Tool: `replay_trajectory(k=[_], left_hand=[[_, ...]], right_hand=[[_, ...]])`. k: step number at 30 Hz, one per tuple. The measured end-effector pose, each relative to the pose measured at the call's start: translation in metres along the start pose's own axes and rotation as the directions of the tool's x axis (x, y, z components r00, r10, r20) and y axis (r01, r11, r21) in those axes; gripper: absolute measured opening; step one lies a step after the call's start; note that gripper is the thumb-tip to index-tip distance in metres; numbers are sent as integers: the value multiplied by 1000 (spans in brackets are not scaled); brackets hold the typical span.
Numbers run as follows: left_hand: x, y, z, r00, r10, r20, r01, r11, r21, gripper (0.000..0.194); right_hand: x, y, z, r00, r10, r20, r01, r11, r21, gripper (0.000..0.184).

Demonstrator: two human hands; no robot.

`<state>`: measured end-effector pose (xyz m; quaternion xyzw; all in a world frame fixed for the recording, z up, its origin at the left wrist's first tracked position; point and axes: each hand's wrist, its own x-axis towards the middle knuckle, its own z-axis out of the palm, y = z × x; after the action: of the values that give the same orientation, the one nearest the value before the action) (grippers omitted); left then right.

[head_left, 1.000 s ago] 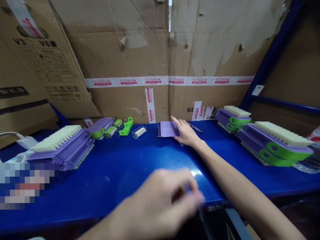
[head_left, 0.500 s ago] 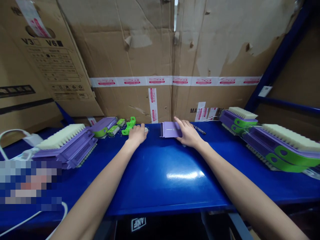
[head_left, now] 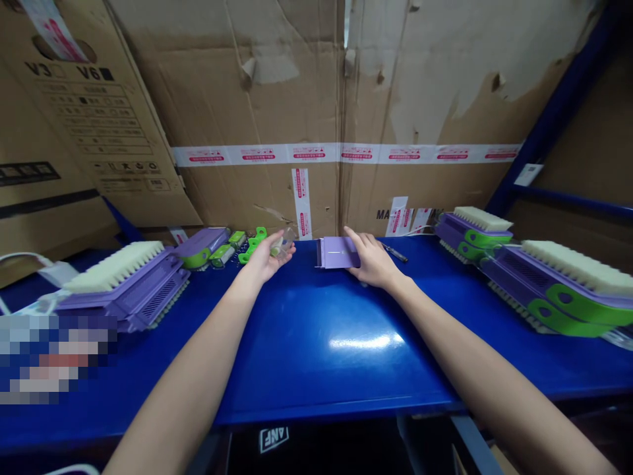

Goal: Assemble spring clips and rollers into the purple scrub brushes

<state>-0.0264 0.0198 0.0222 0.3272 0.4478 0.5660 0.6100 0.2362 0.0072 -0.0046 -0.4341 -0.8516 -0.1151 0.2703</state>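
Cardboard reads "V3", "V6"; hands hold purple case, clear piece.

"Counter tally?"
"My feed shows three brush stacks, two toward the right edge, one left; near the back edge, one lone brush, three clear cases, one purple box, one pen-like tool."
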Motion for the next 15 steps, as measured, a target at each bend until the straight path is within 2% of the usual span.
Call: replay_trajectory(k=[3,6,8,10,12,13,15], left_hand=[[0,-2,-1,996,69,-50,-56,971,232,18],[0,-5,-3,976,183,-119,-88,828,554,27],[-3,-7,-3,947,310,-84,-133,615,778,29],[-8,-9,-2,903,429,27,-161,278,947,31],[-13,-9,1,874,467,132,-129,-38,991,33],[-15,-10,2,870,465,163,-107,-145,984,34],[-18,-10,4,875,444,193,-84,-252,964,35]], right_hand=[[0,0,0,1000,1,-5,-1,1000,1,92],[0,-1,0,1000,-2,-14,2,1000,3,92],[0,-1,0,1000,-4,-19,4,1000,6,93],[0,-1,1,1000,-4,-16,4,1000,5,93],[0,-1,1,1000,-3,-11,3,1000,-1,93],[0,-1,1,1000,-3,-10,3,1000,-6,94],[0,-1,1,1000,-5,-12,5,1000,-15,94]])
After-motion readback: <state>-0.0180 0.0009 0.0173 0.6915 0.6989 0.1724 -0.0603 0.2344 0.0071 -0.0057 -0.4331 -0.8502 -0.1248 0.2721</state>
